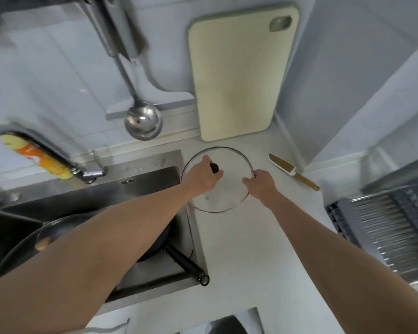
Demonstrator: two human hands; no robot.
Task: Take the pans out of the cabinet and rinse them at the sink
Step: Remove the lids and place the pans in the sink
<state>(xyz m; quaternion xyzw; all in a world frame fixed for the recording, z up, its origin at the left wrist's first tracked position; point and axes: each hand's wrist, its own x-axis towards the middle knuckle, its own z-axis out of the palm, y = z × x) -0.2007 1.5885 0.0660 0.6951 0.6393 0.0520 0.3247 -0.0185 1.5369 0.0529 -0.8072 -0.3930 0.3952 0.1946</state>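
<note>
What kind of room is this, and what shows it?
Most likely a home kitchen: a steel sink with a pan in it, a cutting board against the wall, and a ladle hanging above.

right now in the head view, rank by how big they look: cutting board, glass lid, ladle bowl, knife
1. cutting board, clearly largest
2. glass lid, held by both hands
3. and 4. knife and ladle bowl: unsure, the knife is longer, the bowl wider

A white counter (246, 249) carries a glass lid (229, 189), a knife (293, 171), a cutting board (237, 75) propped against the wall, and a drying rack (393, 227)
</note>
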